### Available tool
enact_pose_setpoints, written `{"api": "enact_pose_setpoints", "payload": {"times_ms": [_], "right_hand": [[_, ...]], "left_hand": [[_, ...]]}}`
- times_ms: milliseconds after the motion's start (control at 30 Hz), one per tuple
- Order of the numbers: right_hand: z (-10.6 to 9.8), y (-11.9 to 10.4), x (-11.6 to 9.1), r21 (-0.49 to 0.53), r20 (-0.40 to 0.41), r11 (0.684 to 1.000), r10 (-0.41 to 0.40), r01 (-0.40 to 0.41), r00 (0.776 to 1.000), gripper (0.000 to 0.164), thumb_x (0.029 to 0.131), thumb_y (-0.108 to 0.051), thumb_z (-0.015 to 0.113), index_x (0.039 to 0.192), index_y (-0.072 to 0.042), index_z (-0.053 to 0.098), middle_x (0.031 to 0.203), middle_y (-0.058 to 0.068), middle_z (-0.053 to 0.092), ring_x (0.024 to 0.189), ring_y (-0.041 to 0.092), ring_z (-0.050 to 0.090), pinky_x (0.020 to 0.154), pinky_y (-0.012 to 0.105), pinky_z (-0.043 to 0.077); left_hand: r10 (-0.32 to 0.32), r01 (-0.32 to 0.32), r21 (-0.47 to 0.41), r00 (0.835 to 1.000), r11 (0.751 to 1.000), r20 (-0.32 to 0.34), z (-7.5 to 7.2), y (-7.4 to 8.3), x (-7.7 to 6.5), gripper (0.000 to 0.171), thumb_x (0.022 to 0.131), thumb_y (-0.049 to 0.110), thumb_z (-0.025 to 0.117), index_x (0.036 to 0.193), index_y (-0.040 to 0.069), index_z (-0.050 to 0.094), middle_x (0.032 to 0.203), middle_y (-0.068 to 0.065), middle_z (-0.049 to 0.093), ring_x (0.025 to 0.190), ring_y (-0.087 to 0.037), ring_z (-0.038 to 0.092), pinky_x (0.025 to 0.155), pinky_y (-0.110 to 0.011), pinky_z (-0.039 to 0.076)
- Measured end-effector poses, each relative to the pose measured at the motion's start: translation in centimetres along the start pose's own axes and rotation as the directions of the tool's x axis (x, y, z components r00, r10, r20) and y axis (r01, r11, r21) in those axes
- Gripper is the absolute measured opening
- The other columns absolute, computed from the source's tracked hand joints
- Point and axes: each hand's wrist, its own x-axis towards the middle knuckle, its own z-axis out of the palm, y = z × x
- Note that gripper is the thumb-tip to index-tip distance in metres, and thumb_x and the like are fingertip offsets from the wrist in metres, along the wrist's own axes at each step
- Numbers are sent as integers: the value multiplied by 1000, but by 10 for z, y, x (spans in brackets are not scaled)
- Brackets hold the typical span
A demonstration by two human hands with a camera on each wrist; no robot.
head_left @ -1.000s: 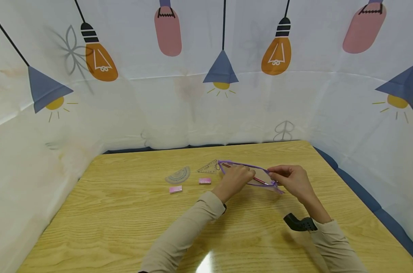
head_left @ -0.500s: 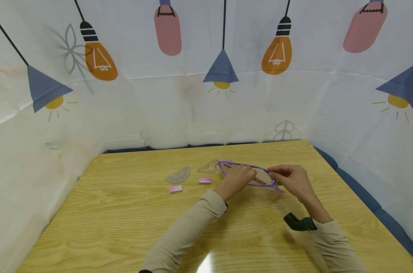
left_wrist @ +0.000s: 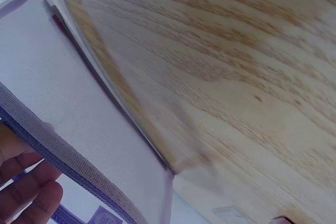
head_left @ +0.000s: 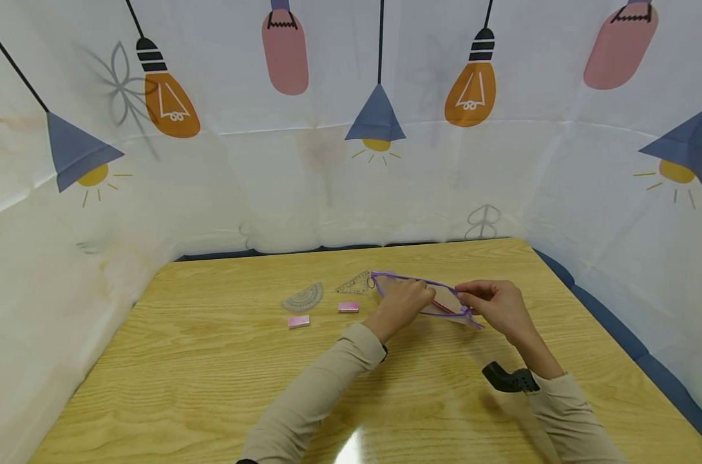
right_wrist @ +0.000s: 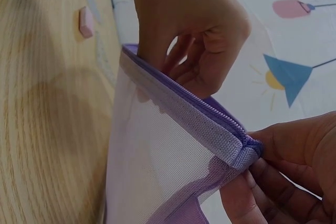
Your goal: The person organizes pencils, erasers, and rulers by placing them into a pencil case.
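A purple-rimmed mesh pouch [head_left: 447, 296] is held up off the table with its zip undone. My right hand [head_left: 496, 306] pinches the rim at the zip's near-right corner [right_wrist: 247, 153]. My left hand [head_left: 406, 301] reaches over the opening, fingers curled at the rim; in the right wrist view its foremost finger or thumb dips behind the zip band. Through the mesh in the left wrist view, a thin dark-red pen or pencil [left_wrist: 105, 87] with a pale end lies along the bottom fold, apart from the fingers [left_wrist: 29, 195]. The left fingertips are partly hidden.
Left of the pouch lie a clear set square [head_left: 353, 283], a clear protractor [head_left: 303, 298] and two small pink blocks, one farther back [head_left: 348, 308] and one nearer [head_left: 298, 322]. All rest on the wooden table [head_left: 212, 367], with a printed cloth [head_left: 328, 180] hanging behind.
Inside the pouch the red pen or pencil has shifted; its far-left part no longer shows in the head view. Both hands stay nearly still.
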Motion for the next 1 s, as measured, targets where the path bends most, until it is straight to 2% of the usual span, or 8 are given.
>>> {"api": "enact_pose_setpoints", "payload": {"times_ms": [233, 1000], "right_hand": [[0, 0, 0, 4, 2, 1000, 7, -7, 1000, 24, 93, -13, 67, 109, 4, 71, 99, 18, 70, 76, 13, 67, 67, 32, 57], [0, -1, 0, -2, 0, 1000, -13, 13, 1000, 23, 92, -12, 67, 108, 5, 71, 96, 18, 70, 74, 13, 66, 65, 29, 56]], "left_hand": [[-9, 9, 11, 1000, 1000, -2, 0, 0, 1, 13, 95, 5, 60, 92, 15, 69, 84, 1, 64, 70, -11, 60, 57, -21, 46], [-21, 25, 66, 998, 998, -55, -8, 0, -1, 15, 97, 10, 60, 98, 17, 73, 88, 1, 68, 71, -10, 62, 54, -18, 46]]}}
